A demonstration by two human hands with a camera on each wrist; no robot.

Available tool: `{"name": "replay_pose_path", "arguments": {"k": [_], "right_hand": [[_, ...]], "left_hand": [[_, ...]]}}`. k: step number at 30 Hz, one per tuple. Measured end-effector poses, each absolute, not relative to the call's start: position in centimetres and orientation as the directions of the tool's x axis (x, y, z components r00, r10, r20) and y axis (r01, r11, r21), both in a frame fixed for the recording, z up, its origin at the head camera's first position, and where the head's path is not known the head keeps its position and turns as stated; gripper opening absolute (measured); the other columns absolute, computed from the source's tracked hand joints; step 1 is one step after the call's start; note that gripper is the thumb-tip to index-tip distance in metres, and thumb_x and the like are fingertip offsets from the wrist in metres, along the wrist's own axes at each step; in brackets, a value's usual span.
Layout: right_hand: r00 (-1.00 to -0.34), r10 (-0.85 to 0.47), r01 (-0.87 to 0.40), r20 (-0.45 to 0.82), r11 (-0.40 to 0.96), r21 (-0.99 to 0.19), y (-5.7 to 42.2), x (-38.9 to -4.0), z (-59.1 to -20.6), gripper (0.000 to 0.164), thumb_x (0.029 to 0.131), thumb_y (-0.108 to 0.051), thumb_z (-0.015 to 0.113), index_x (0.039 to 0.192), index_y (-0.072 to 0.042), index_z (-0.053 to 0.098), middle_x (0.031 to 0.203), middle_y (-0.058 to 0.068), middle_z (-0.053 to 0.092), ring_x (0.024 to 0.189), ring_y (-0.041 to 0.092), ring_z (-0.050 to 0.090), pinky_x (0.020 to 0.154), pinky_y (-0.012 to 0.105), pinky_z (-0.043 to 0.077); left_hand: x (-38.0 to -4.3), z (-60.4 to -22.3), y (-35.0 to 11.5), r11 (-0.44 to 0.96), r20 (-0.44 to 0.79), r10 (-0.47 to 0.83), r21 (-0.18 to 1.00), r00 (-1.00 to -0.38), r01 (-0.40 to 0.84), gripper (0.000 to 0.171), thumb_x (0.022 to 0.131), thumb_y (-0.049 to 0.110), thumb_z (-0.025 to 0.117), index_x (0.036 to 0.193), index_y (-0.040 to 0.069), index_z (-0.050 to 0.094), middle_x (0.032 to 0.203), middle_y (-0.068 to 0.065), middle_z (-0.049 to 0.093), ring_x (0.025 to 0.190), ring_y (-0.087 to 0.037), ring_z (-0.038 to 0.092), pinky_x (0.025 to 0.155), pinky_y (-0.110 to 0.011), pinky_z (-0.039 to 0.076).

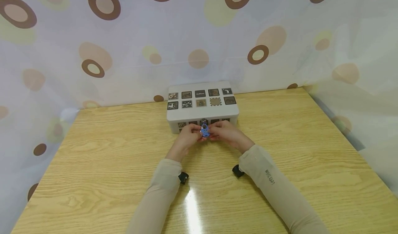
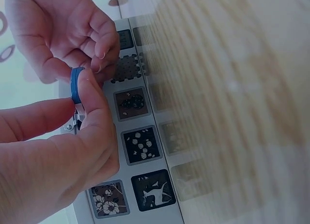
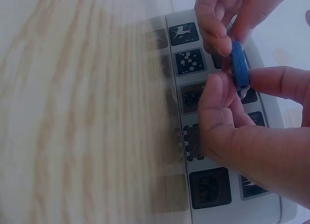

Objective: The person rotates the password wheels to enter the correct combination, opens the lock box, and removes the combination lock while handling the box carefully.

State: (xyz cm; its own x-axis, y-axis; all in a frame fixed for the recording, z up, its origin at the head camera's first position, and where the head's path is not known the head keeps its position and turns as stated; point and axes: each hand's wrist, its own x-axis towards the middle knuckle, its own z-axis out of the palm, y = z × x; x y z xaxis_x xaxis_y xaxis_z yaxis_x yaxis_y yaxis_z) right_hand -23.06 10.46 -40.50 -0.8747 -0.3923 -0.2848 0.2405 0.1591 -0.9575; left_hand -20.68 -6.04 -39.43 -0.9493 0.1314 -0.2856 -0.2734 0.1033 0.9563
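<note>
A small blue padlock (image 1: 205, 132) is in front of the metal latch (image 1: 204, 121) of a white box (image 1: 199, 112) printed with square pictures. My left hand (image 1: 186, 137) pinches the padlock from the left. From the other side, my right hand (image 1: 228, 134) pinches it too. In the left wrist view the padlock (image 2: 75, 84) appears edge-on between thumb and index finger. The right wrist view shows the padlock (image 3: 240, 67) between the fingertips of both hands. Whether its shackle passes through the latch cannot be told.
The closed box stands at the back of the wooden table (image 1: 109, 165), close to a hanging sheet (image 1: 130, 40) with circle patterns. Another stretch of sheet (image 1: 367, 89) hangs along the right side. Black straps (image 1: 238, 171) are at both wrists.
</note>
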Motion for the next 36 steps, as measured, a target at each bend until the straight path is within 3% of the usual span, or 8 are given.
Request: {"name": "replay_pose_path", "arguments": {"k": [16,25,36], "right_hand": [[-0.872,-0.385,0.283,-0.302,0.106,-0.953,10.29,-23.19,-40.6,0.038,0.099,-0.008,0.046,0.123,0.022,0.048,0.086,0.005,0.06,0.074,0.011,0.06,0.073,0.022,0.054],[-0.871,-0.395,0.273,-0.293,0.108,-0.956,10.42,-23.27,-40.78,0.039,0.097,-0.005,0.046,0.125,0.022,0.045,0.089,0.006,0.06,0.076,0.012,0.06,0.074,0.022,0.055],[-0.871,-0.39,0.269,-0.3,0.132,-0.954,10.47,-23.36,-40.73,0.038,0.098,-0.008,0.047,0.123,0.021,0.048,0.091,0.008,0.06,0.078,0.013,0.06,0.077,0.024,0.055]], "left_hand": [[-20.67,-39.58,-6.05,0.114,-0.283,0.125,0.956,-0.951,-0.269,0.027,0.094,-0.011,0.046,0.12,-0.014,0.05,0.087,-0.011,0.055,0.074,-0.015,0.061,0.074,-0.024,0.054],[-20.83,-39.64,-5.97,0.105,-0.291,0.123,0.955,-0.949,-0.279,0.027,0.094,-0.012,0.045,0.121,-0.015,0.05,0.088,-0.011,0.054,0.076,-0.017,0.061,0.08,-0.029,0.055],[-20.65,-39.39,-5.97,0.111,-0.286,0.119,0.956,-0.951,-0.273,0.027,0.094,-0.013,0.045,0.121,-0.015,0.049,0.087,-0.011,0.054,0.075,-0.017,0.061,0.078,-0.028,0.055]]}}
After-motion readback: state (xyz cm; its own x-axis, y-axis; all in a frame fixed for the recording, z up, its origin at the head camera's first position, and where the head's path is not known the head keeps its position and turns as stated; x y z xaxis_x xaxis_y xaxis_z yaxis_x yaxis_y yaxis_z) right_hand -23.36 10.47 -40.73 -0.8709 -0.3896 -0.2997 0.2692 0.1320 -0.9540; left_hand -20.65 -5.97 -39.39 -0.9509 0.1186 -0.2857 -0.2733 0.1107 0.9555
